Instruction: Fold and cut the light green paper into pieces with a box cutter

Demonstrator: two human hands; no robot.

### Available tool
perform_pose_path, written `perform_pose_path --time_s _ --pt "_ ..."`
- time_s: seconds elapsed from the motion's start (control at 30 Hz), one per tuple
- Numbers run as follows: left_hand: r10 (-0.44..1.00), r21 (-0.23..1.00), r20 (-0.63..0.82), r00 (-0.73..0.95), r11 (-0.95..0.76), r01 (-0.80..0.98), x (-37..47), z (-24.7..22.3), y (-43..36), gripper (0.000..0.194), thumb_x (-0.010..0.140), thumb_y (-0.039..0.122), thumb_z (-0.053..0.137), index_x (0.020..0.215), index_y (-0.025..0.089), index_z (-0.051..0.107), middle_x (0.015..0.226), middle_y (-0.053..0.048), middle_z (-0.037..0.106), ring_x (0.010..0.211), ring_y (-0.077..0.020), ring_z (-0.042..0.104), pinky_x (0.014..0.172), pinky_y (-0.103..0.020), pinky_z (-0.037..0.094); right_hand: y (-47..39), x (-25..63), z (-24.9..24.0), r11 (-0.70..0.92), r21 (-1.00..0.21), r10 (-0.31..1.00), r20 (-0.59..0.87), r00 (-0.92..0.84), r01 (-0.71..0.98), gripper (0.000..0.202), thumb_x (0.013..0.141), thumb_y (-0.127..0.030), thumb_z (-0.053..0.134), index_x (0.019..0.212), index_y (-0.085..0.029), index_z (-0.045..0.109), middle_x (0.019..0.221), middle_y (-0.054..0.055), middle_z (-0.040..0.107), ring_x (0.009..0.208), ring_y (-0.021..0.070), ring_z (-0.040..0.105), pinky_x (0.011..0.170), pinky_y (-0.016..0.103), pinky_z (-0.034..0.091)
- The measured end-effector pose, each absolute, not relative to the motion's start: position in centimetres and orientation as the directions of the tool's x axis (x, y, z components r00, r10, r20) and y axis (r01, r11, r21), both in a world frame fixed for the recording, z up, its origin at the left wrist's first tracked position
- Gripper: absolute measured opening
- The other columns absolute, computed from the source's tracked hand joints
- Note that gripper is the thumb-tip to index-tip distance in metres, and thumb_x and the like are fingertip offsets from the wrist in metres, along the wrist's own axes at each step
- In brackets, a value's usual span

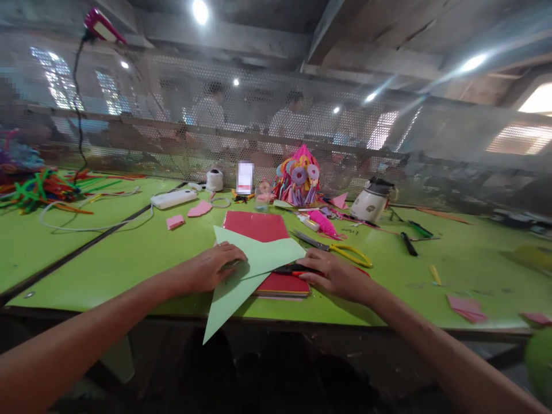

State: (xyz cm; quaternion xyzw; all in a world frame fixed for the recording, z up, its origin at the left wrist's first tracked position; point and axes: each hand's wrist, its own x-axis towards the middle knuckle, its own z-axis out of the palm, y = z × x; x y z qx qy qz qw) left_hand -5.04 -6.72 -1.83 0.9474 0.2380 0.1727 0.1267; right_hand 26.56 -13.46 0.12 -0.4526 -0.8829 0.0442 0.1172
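Note:
A sheet of light green paper (254, 253), folded at an angle with a long pointed flap, lies over a red notebook-like pad (259, 224). Its lower point hangs past the table's front edge. My left hand (222, 265) is closed on the paper's left part, fingers curled. At the right tip, the fingers of my right hand (332, 273) press on the paper. Beneath them lies a black tool with red handles (293, 269), partly hidden by the hand. Scissors with yellow handles (349, 253) rest just behind my right hand.
On the green table (129, 264) stand a colourful fringed piece (299, 178), a phone (245, 177), a glue gun-like white device (373, 198) and a white power strip (173, 199). Pink paper pieces (466, 307), a cutter (408, 244) and pipe cleaners (38, 190) lie around.

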Motion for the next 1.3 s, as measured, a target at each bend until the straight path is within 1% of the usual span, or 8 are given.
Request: perform_pose_path --time_s 0.13,0.27,0.47,0.57,0.77,0.93,1.03,1.3 --pt "0.456 0.359 0.286 0.843 -0.866 0.347 -5.2 -2.0 -6.4 0.022 0.091 0.018 0.043 0.109 0.017 0.054 0.115 -0.01 0.059 0.108 -0.0189 0.051 0.095 -0.035 0.042 -13.3 26.5 0.2 0.599 -0.154 0.8 0.16 -0.578 0.786 0.035 0.094 -0.041 0.042 0.115 -0.02 0.061 0.103 0.009 0.058 0.095 0.0207 0.056 0.083 0.033 0.046" --pt "0.457 0.385 0.31 0.834 -0.862 0.329 -5.3 -2.3 -6.4 0.02 0.092 0.017 0.043 0.107 0.018 0.055 0.116 -0.009 0.059 0.109 -0.0186 0.051 0.096 -0.036 0.042 -13.5 26.7 0.1 0.596 -0.131 0.801 0.16 -0.577 0.792 0.038 0.094 -0.042 0.042 0.116 -0.018 0.061 0.104 0.011 0.059 0.095 0.0219 0.057 0.082 0.034 0.046" --pt "0.442 0.412 0.345 0.828 -0.864 0.289 -5.6 -3.2 -6.1 0.022 0.092 0.019 0.042 0.11 0.02 0.055 0.119 -0.01 0.056 0.111 -0.0199 0.051 0.096 -0.039 0.041 -14.2 27.3 -0.4 0.588 -0.163 0.807 0.182 -0.562 0.792 0.037 0.094 -0.042 0.041 0.12 -0.023 0.06 0.104 0.01 0.061 0.095 0.0217 0.058 0.081 0.033 0.045" --pt "0.442 0.417 0.348 0.827 -0.863 0.286 -5.6 -3.4 -6.0 0.022 0.092 0.019 0.042 0.11 0.02 0.055 0.118 -0.01 0.056 0.111 -0.0201 0.05 0.096 -0.039 0.042 -14.1 26.9 -0.1 0.601 -0.181 0.798 0.205 -0.567 0.779 0.036 0.094 -0.041 0.041 0.118 -0.022 0.061 0.106 0.01 0.061 0.097 0.0219 0.057 0.083 0.033 0.044" --pt "0.435 0.414 0.357 0.827 -0.867 0.277 -5.6 -3.5 -5.9 0.022 0.093 0.021 0.041 0.111 0.02 0.054 0.118 -0.01 0.057 0.111 -0.0201 0.05 0.096 -0.04 0.042 -13.6 25.4 0.7 0.632 -0.211 0.775 0.154 -0.613 0.746 0.038 0.094 -0.041 0.041 0.114 -0.018 0.063 0.096 0.01 0.06 0.088 0.0201 0.058 0.078 0.031 0.045" --pt "0.427 0.407 0.371 0.825 -0.873 0.268 -5.6 -3.8 -5.8 0.022 0.093 0.023 0.042 0.111 0.02 0.055 0.118 -0.009 0.057 0.111 -0.02 0.05 0.096 -0.039 0.042 -14.2 25.8 0.6 0.623 -0.229 0.781 0.141 -0.608 0.748 0.036 0.095 -0.04 0.041 0.117 -0.021 0.062 0.101 0.009 0.06 0.092 0.0203 0.057 0.082 0.032 0.044" --pt "0.433 0.407 0.374 0.82 -0.871 0.274 -5.6 -3.8 -5.8 0.022 0.093 0.022 0.042 0.11 0.02 0.055 0.118 -0.009 0.057 0.111 -0.0198 0.051 0.096 -0.038 0.042 -14.3 25.7 0.9 0.621 -0.239 0.782 0.127 -0.61 0.746 0.036 0.095 -0.039 0.041 0.117 -0.02 0.062 0.102 0.01 0.06 0.093 0.0207 0.057 0.083 0.032 0.044" --pt "0.441 0.393 0.362 0.822 -0.871 0.294 -5.6 -3.7 -6.0 0.022 0.093 0.02 0.042 0.111 0.02 0.054 0.118 -0.009 0.057 0.113 -0.0197 0.05 0.099 -0.04 0.04 -13.8 23.7 1.8 0.625 -0.203 0.777 0.066 -0.626 0.754 0.035 0.094 -0.039 0.044 0.114 -0.018 0.064 0.094 0.009 0.059 0.087 0.0197 0.057 0.078 0.03 0.042"
